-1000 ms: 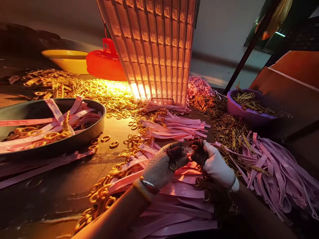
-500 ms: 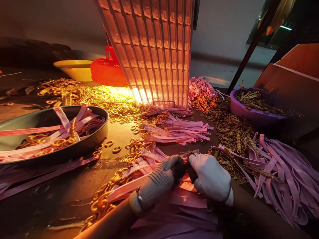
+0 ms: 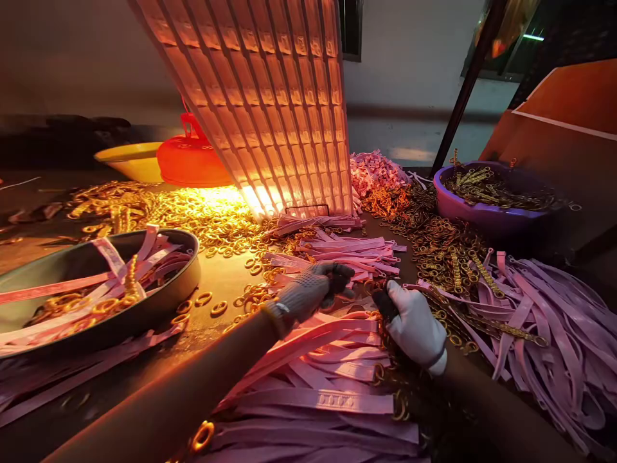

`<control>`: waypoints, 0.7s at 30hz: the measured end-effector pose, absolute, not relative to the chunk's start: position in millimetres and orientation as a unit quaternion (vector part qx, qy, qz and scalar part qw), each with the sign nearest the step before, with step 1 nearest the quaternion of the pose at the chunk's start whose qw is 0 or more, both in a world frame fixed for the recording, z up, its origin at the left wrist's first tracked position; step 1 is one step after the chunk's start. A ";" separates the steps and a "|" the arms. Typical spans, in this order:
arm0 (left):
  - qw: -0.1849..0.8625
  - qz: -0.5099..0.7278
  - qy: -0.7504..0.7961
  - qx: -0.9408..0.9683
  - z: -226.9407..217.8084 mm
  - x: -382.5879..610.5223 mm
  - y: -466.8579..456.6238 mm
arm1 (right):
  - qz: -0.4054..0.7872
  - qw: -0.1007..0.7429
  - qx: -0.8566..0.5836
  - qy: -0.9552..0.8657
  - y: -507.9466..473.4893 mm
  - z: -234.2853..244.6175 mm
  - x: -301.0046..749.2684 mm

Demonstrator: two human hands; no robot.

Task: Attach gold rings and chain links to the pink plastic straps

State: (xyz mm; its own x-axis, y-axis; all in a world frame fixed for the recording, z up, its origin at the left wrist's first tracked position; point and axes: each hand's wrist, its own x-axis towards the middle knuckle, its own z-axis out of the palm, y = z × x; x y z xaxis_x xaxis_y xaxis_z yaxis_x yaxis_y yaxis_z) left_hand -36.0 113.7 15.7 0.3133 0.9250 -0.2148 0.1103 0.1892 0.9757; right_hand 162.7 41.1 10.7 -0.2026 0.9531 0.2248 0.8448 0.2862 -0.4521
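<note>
My left hand [image 3: 313, 288], in a dotted glove with dark fingertips, hovers over the near end of the pink straps. Its fingers are bent but apart, and I see nothing held between them. To its right is my right hand [image 3: 415, 325], in a white glove with dark fingertips, its thumb and forefinger closed in a pinch. What they grip is too small and dark to make out. Below both hands lies a layered heap of pink straps [image 3: 332, 400], several with gold rings at their right ends. Another bundle of pink straps [image 3: 354, 252] lies just beyond.
At left, a dark basin [image 3: 193, 267] holds straps and gold rings. A red lamp [image 3: 193, 161] lights a gold ring pile [image 3: 216, 212] beside a ribbed translucent panel [image 3: 270, 116]. Gold clasps [image 3: 446, 257], a purple basin [image 3: 477, 215] and more straps [image 3: 554, 341] are at right.
My hands were together over the straps and are now apart. My left hand has moved up and away, its fingers loosened. The view has shifted, and more of the near strap heap shows.
</note>
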 end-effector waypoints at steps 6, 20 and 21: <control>0.515 0.347 0.462 0.633 -9.9 13.2 167.4 | 0.082 0.177 -0.599 -0.776 35.9 -8.3 161.4; 0.564 0.267 0.473 0.622 16.8 -25.8 115.8 | 0.148 0.278 -0.543 -0.779 33.8 0.1 166.9; 0.587 0.273 0.474 0.597 20.4 -32.7 103.2 | 0.145 0.282 -0.534 -0.784 34.1 1.7 164.4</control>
